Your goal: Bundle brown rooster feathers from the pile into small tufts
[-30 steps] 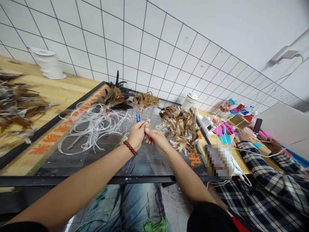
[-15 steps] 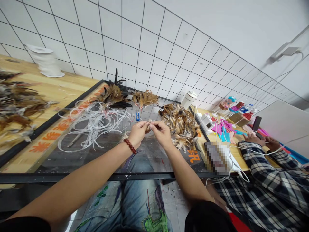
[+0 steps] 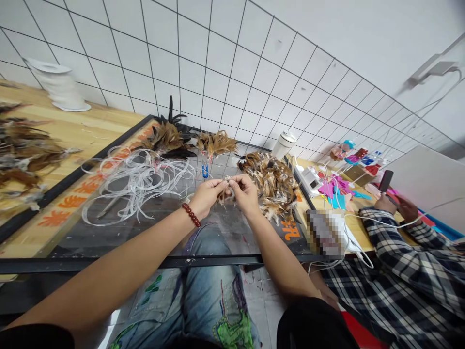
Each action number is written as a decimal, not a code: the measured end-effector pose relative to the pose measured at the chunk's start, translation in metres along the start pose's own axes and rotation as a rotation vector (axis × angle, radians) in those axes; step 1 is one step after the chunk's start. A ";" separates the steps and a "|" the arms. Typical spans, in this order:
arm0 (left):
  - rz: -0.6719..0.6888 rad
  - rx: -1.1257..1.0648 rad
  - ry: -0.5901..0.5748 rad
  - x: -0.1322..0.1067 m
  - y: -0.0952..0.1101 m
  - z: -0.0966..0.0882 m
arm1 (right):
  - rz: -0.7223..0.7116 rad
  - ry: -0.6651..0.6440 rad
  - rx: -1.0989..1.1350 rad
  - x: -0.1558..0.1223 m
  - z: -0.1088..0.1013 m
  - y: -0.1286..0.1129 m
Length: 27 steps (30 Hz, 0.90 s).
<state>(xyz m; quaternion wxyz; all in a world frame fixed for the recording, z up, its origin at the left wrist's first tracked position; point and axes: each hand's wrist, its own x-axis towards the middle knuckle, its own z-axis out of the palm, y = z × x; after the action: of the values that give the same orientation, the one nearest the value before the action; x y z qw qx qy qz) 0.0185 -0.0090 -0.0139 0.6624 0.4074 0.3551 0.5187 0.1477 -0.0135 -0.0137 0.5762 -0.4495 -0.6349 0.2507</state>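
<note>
Over the glass-topped table, my left hand point(image 3: 206, 198) and my right hand point(image 3: 246, 195) meet, thumbs and fingers pinched together. Between them is a small bunch of brown feathers point(image 3: 226, 192), its pale ends at the fingertips; the fingers cover part of it. Just right of my right hand lies a large pile of brown and white feathers point(image 3: 271, 186). Beyond my hands stand a tan feather bundle point(image 3: 217, 144) and a darker bundle point(image 3: 169, 138) with black plumes. A small blue tool point(image 3: 205, 169), perhaps thread snips, lies behind my left hand.
Tangled clear ribbon point(image 3: 136, 182) spreads to the left. Farther left are a white spool point(image 3: 63, 87) and more feathers point(image 3: 27, 150). A white bottle point(image 3: 284, 144) stands behind the pile. At right, a co-worker in a plaid sleeve point(image 3: 385, 237) holds a dark object point(image 3: 386, 180) near loose cables.
The view has shifted slightly. Both my hands stay together, and more of the feather bunch shows below the fingers. The co-worker's hand has lifted the dark object a little.
</note>
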 end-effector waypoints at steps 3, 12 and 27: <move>-0.014 0.022 -0.063 -0.003 0.002 0.001 | -0.037 0.015 -0.054 0.000 0.000 -0.001; -0.036 -0.024 -0.005 -0.002 0.005 0.000 | 0.220 0.141 0.228 0.005 0.000 0.004; -0.175 -0.088 -0.291 -0.012 0.013 0.004 | 0.218 -0.139 0.283 -0.001 -0.006 -0.009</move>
<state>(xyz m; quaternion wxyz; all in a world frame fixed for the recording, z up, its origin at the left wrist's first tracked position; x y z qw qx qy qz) 0.0140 -0.0191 0.0002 0.7665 0.4165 0.2667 0.4098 0.1507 -0.0202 -0.0051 0.5578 -0.4118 -0.5790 0.4290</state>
